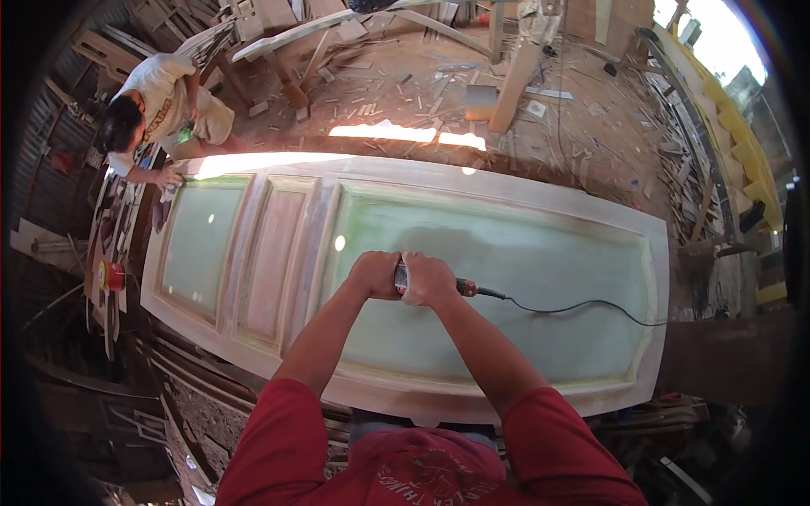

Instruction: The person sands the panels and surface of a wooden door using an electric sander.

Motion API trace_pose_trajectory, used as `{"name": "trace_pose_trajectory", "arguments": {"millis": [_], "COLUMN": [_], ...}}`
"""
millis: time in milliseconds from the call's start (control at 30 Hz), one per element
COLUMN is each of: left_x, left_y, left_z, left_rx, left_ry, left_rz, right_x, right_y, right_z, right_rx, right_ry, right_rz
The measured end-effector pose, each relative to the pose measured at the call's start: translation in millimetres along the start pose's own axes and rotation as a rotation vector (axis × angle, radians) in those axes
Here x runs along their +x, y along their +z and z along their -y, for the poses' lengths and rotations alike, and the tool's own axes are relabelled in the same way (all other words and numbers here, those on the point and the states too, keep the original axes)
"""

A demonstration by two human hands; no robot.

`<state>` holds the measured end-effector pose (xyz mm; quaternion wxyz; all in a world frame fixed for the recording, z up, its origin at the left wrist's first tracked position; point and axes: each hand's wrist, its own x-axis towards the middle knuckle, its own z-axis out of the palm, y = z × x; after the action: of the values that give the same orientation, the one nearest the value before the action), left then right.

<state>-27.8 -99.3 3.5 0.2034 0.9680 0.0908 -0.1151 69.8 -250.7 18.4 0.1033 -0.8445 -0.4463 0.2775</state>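
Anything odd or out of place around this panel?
Mainly the floor beyond the panel: wood scraps lie strewn across it, which looks untidy. The cord of the power tool trails loosely over the panel, where it might snag. No obvious spill or break shows.

The single head camera looks forward and steeply down from above the wearer's red shirt (422, 472), its wide, curved view dark at the corners. The panelled door (574, 253) fills the near middle, the littered floor (405, 110) lying farther off above.
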Motion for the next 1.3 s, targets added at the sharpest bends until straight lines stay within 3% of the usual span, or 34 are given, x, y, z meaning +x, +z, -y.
{"name": "trace_pose_trajectory", "arguments": {"millis": [467,767,1000,1300], "left_x": [132.3,182.9,173.4,107.9], "left_y": [65.2,93.7,81.2,34.0], "left_z": [-232.0,-320.6,-285.8,-135.6], "left_rx": [0.072,0.000,0.001,0.030], "left_ry": [0.297,0.415,0.409,0.242], "left_rz": [0.116,0.055,0.039,0.021], "right_x": [-144.8,-195.7,-174.6,-77.9], "right_y": [-45.4,-79.4,-82.0,-51.7], "right_z": [-223.4,-297.2,-262.0,-136.7], "right_rx": [0.064,0.011,0.009,0.054], "right_ry": [0.222,0.386,0.367,0.212], "right_rz": [-0.192,-0.173,-0.157,-0.118]}}
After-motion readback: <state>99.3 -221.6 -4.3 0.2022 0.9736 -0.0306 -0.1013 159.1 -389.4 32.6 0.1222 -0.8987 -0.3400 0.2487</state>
